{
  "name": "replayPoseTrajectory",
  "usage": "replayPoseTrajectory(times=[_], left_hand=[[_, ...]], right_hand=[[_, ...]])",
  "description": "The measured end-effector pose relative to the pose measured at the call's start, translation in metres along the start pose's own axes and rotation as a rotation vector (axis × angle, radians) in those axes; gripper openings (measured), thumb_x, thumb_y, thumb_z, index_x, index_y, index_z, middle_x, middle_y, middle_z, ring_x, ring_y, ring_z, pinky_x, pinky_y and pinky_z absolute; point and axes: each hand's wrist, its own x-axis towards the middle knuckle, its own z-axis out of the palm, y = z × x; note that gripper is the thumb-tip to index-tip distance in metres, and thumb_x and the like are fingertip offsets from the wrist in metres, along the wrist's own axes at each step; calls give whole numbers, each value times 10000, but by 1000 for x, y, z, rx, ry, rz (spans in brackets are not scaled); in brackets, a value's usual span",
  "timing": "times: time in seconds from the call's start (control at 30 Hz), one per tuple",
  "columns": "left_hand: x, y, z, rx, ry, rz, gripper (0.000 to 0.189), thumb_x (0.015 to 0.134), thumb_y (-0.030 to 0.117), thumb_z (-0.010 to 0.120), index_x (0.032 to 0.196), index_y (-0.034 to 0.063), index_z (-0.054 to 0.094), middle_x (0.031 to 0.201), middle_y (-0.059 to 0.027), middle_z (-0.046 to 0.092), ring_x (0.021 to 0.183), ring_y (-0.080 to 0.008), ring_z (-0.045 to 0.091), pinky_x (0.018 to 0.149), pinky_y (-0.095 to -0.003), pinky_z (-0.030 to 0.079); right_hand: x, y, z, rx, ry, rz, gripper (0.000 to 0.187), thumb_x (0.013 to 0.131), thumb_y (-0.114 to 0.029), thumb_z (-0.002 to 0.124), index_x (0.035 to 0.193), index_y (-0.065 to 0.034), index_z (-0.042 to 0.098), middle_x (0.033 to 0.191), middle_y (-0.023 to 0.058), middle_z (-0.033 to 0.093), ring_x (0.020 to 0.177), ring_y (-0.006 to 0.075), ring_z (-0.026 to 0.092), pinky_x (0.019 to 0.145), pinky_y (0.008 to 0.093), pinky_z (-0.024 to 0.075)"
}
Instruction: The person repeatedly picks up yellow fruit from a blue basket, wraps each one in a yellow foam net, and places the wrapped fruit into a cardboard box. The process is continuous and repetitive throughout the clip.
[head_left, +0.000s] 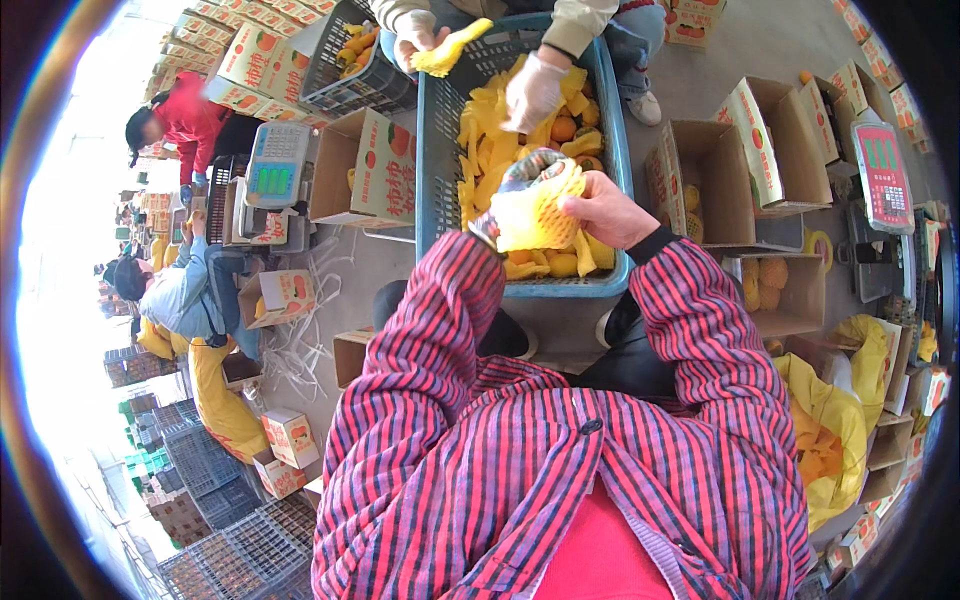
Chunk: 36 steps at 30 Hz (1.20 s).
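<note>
Over the near part of a blue plastic crate (619, 274), my left hand (525, 180), in a patterned glove, and my bare right hand (615, 210) both hold a yellow foam net sleeve (540, 214). The sleeve looks bulged; whether a fruit is inside cannot be seen. My right thumb and fingers pinch its right edge. Orange persimmons (562, 129) and many flat yellow foam sleeves (480, 142) fill the crate below. Across from me, a co-worker's gloved hand (534, 94) reaches into the crate, while their other hand (420, 41) holds a yellow sleeve (452, 49).
Open cardboard boxes (709, 176) stand at the right, one (806, 300) holding sleeved fruit. A scale (885, 176) is farther right; another scale (276, 165) and a printed box (379, 169) are left of the crate. White straps (307, 330) lie on the floor. Co-workers (180, 292) sit at far left.
</note>
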Motion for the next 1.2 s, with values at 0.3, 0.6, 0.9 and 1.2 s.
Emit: replayPoseTrajectory(times=[0.3, 0.6, 0.9, 1.2], left_hand=[[18, -32, -128, 1476, -317, -552, 470, 900, 271, 609, 1316, 80, 500, 1211, -110, 600, 1048, -242, 603, 874, -355, 498], [22, -54, -168, 1639, -354, -382, 475, 899, 293, 575, 1327, 97, 510, 1232, -114, 596, 1106, -284, 590, 922, -371, 477], [75, -126, -156, 2472, -435, -568, 456, 873, 265, 567, 1312, 148, 527, 1200, -76, 616, 1126, -239, 576, 945, -399, 447], [66, -117, -154, 2337, -175, -480, 592, 828, 218, 666, 1355, 100, 423, 1198, -98, 605, 1128, -244, 572, 947, -378, 469]], right_hand=[[-5, -24, -34, 48, 518, -397, 154, 847, -37, 663, 995, 3, 648, 956, 76, 694, 845, 143, 669, 783, 264, 526], [0, -28, -23, 3, 645, -393, 161, 869, -50, 636, 1015, 17, 629, 960, 69, 685, 838, 137, 660, 784, 262, 514], [1, -29, -25, -77, 643, -387, 183, 885, -87, 636, 1040, 10, 622, 976, 68, 689, 833, 132, 669, 774, 261, 525], [7, -27, -32, -186, 650, -387, 182, 876, -63, 647, 1041, 12, 625, 980, 64, 688, 833, 120, 664, 785, 259, 522]])
